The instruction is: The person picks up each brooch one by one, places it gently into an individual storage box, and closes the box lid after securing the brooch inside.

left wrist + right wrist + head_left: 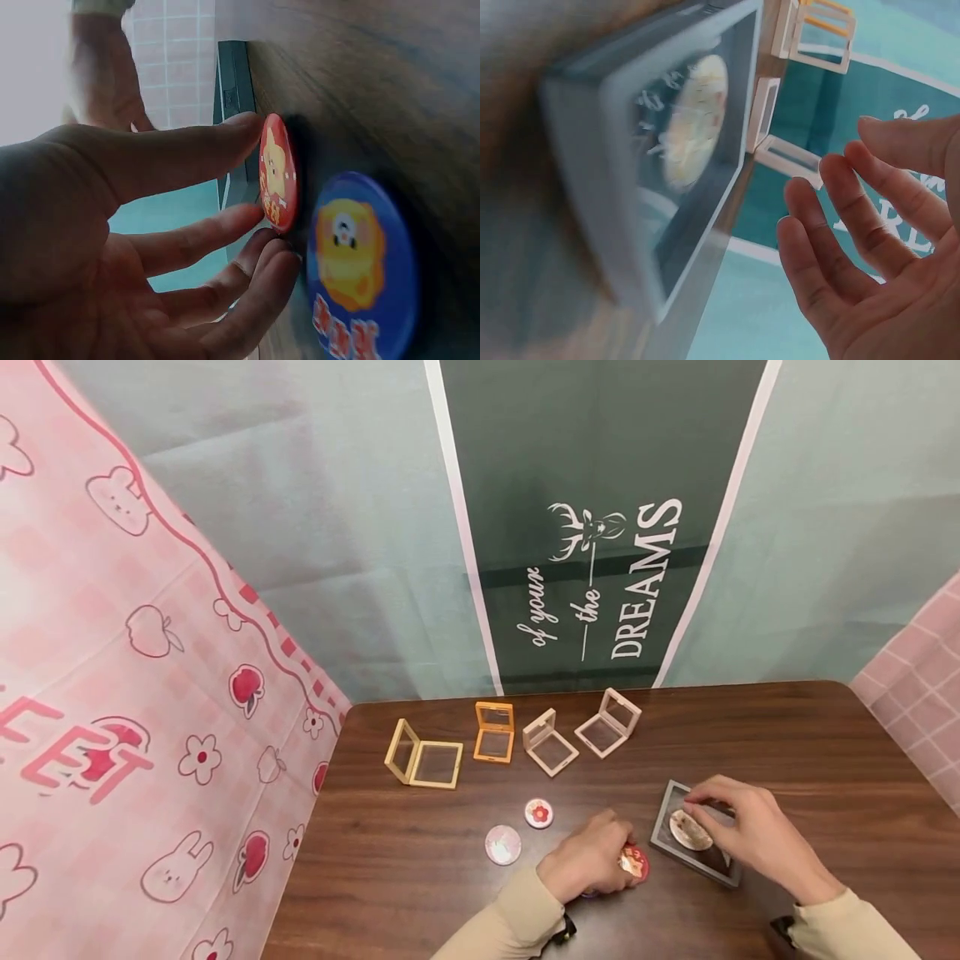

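My left hand (592,858) is low over the table, thumb and fingertips at opposite edges of a round red badge (277,172) with a yellow cartoon figure. A blue badge (364,266) lies beside it, mostly hidden under that hand in the head view. To the right is a grey square display frame (697,867) with a pale round badge (697,124) inside. My right hand (742,831) hovers over this frame; in the right wrist view its fingers are relaxed, apart from the frame, and hold nothing.
Toward the back stand propped-open small frames: a yellow one (437,785), an orange one (495,760) and two pale pink ones, left (555,771) and right (604,755). A flower badge (538,813) and a pale pink badge (503,845) lie left of my left hand.
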Available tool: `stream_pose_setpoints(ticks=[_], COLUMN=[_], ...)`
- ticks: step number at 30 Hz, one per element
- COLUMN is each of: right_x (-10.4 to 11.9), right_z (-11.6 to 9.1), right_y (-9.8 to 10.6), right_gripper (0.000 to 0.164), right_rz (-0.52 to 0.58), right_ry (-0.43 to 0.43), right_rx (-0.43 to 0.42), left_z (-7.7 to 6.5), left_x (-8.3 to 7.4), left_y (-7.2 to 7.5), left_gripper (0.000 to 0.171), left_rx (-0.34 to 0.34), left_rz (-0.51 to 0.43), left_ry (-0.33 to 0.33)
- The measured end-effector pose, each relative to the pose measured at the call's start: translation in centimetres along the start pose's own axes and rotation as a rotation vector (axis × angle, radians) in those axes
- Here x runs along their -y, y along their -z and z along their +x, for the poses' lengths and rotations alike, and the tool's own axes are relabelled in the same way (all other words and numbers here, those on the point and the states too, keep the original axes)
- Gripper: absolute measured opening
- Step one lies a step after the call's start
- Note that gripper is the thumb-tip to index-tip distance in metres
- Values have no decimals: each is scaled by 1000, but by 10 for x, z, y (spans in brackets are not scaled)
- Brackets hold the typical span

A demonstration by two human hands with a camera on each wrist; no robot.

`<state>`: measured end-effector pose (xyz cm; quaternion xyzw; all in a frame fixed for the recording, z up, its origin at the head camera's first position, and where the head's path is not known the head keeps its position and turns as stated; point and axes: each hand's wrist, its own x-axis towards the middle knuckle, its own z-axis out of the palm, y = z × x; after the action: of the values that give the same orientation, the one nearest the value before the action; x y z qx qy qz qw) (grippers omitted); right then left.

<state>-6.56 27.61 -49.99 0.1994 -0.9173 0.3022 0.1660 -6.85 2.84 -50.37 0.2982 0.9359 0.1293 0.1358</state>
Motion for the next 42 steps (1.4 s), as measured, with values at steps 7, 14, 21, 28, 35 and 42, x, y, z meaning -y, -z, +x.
stream_pose_setpoints(ticks=[7, 14, 21, 28, 35, 42], right_x=[-5, -15, -28, -43, -49, -51], right_z=[38, 70, 95, 112, 120, 126], right_y=[-16, -32, -43, -55, -60, -62], right_gripper=[22, 28, 35, 33, 19, 12], right_rz=[13, 54, 91, 100, 114, 120], right_ry=[-38, -161, -259, -314, -291, -266], right_rx=[50, 135, 139, 229, 270, 260], left_z=[-8, -5, -5, -2, -1, -2], left_x=[1, -2, -4, -3, 4, 9], left_y=[-6, -13, -16, -17, -11, -6], left_gripper=[35, 30, 32, 28, 24, 17], left_rx=[-28, -51, -51, -46, -34, 10], left_rz=[43, 51, 44, 44, -28, -157], left_ry=[11, 41, 73, 82, 64, 105])
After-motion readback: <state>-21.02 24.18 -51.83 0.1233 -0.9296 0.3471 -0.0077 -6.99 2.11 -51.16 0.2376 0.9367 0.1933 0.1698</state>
